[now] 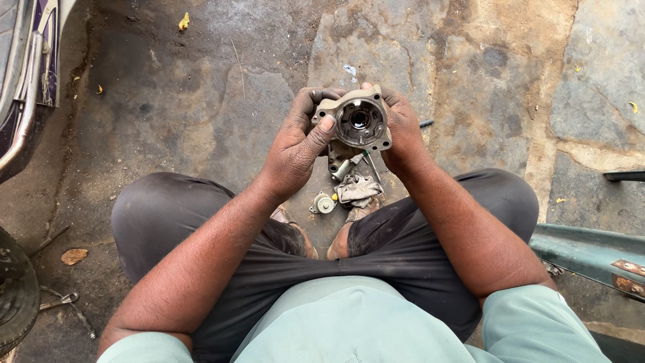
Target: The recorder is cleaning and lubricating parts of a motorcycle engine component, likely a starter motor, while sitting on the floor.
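Squatting over one cracked stone floor (201, 101), stained dark with oil; largest item beside me is one green metal beam (591, 252) at my right, one rusty patch on its near end; one vehicle body panel (27, 67), dark with a chrome edge, at far left, and one black tyre (13, 296) below it at the left edge.

Both hands raised above my knees; one cast metal housing (356, 121) held between them, well above the floor, its round bore facing up at me; one bore counted, dark inside, with a ring at its bottom; flange corners pale and worn.

Left hand (295, 144): fingers curled round the housing's left side, thumb pressed on its near left corner; closed grip. Right hand (403, 131): fingers wrapped behind and along the right side, thumb tip at the top rim; closed grip as well; fingertips behind the casting not visible.

Floor between my feet, directly below the housing: one grey crumpled rag (358, 189); one small round metal part (324, 204) just left of the rag; one short cylinder-shaped part (341, 169) above the rag; one thin tool with a green band (368, 161) beside it, partly hidden.

Lower left: one ring spanner (59, 300) near the tyre; one dry brown leaf (74, 256); yellow leaf scraps elsewhere, five counted.
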